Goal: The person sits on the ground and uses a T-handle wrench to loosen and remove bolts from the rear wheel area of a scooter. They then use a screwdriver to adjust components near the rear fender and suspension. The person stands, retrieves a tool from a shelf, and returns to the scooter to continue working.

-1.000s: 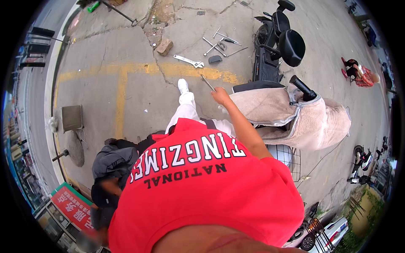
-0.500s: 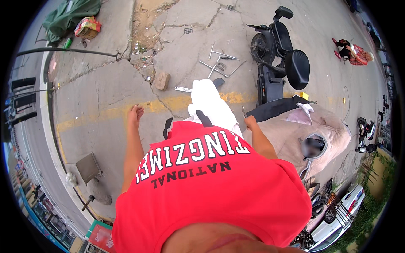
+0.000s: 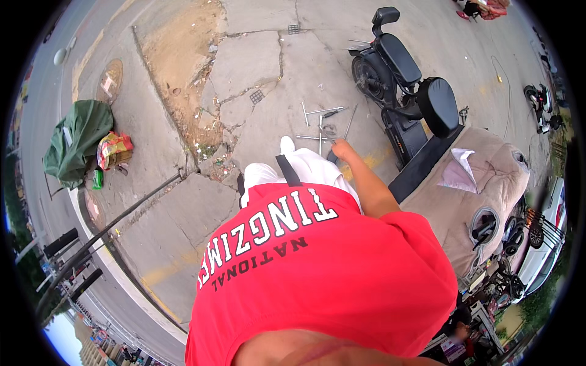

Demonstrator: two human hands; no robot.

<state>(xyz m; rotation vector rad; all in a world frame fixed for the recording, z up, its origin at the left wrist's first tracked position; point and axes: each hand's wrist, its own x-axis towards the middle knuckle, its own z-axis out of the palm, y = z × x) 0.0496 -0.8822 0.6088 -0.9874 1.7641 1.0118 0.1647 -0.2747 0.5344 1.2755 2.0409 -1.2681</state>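
Note:
My right hand (image 3: 345,150) reaches forward, just right of several tools on the concrete. Its fingers are closed; what they hold is too small to make out. Beside it, a T-handle wrench (image 3: 320,135) lies across the ground, and another T-handle wrench (image 3: 305,114) is a little farther off. A thin metal rod (image 3: 351,122) slants past them on the right. Something dark (image 3: 332,157) lies partly behind my hand. My left hand is out of view. Past the tools, to the right, stands a black electric scooter (image 3: 403,58) with padded seats.
A beige quilted cover (image 3: 494,177) with round openings takes up the right side. At left are a green tarp (image 3: 76,143), a red and yellow bag (image 3: 114,150) and a dark pole (image 3: 149,199). Cracked concrete borders a sandy patch (image 3: 177,49). A person (image 3: 488,8) is at the far right.
My right hand has moved forward to the tools, and my left hand has left the view. The whole view has turned and shifted, and the stone and long silver wrench no longer show.

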